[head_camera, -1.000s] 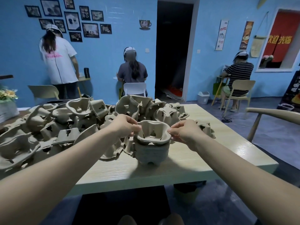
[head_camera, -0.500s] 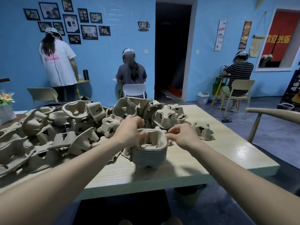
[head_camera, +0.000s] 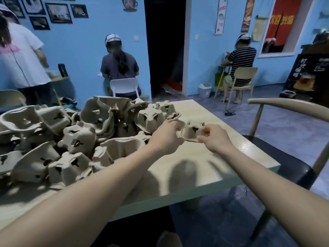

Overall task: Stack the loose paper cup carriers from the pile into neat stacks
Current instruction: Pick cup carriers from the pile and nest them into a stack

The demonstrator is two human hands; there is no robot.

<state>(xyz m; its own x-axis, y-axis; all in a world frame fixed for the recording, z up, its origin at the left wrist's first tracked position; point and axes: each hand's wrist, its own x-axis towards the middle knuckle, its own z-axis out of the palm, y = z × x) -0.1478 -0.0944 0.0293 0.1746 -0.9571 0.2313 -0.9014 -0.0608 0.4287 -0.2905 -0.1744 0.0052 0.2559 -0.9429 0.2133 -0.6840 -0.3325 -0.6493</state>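
While pile (head_camera: 71, 139) covers table's (head_camera: 222, 166) left side, left hand (head_camera: 167, 138) and right hand (head_camera: 213, 139) pinch one carrier (head_camera: 191, 132) near right edge.

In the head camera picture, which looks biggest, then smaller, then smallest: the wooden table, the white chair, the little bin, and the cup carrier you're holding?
1. Wooden table, by far.
2. White chair.
3. Cup carrier, held by left hand and right hand, and little bin look alike; the carrier is nearer, so I won't rank them.

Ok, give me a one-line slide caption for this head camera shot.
Both hands, left hand and right hand, hold one paper cup carrier beside the loose pile on the table.
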